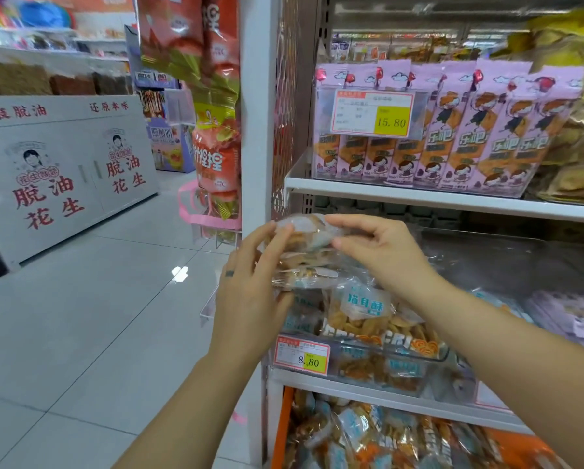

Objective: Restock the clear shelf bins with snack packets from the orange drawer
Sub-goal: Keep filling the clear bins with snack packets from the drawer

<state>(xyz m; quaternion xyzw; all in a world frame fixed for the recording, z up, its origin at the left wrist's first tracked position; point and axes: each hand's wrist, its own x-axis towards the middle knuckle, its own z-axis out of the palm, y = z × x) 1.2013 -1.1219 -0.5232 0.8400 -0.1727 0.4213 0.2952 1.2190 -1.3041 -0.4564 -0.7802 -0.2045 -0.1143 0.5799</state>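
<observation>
I see open grey tiled floor [98, 316] to the left of the white metal shelf upright [256, 130], with free room on that side. To the right the shelving closes in: the front edge of the white upper shelf board [453, 198] runs just above the hands.

A bundle of clear plastic snack packets with pale blue labels [304, 255] is held between both hands. It is above the left front corner of the clear plastic shelf bin [361, 365], which holds similar packets.

The left hand [250, 299] curls its fingers round the bundle's left side. The right hand [382, 252] pinches the bundle's top right between thumb and fingers.

Under the bin's shelf, at the lower frame edge, the orange drawer [285, 428] stands open, heaped with packets.
</observation>
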